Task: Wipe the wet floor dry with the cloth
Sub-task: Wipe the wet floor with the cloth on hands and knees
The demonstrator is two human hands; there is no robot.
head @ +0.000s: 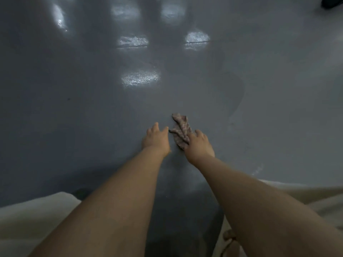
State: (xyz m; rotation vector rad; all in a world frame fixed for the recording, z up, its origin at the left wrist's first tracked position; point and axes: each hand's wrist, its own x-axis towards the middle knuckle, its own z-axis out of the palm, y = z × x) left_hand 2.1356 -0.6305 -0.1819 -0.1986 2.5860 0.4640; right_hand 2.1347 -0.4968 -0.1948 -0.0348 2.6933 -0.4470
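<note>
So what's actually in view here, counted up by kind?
Hands: 2, left hand and right hand
Cloths: 1, cloth, on the grey floor
Dark object at the top right corner: 1, too cut off to identify
Total: 4

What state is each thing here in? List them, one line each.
cloth: crumpled, lying on the floor, right hand on its near end.
floor: grey, glossy, bright reflections farther out; a curved darker patch to the right.
left hand: open, fingers spread, beside the cloth's left edge.
right hand: pressing on the cloth.
</note>
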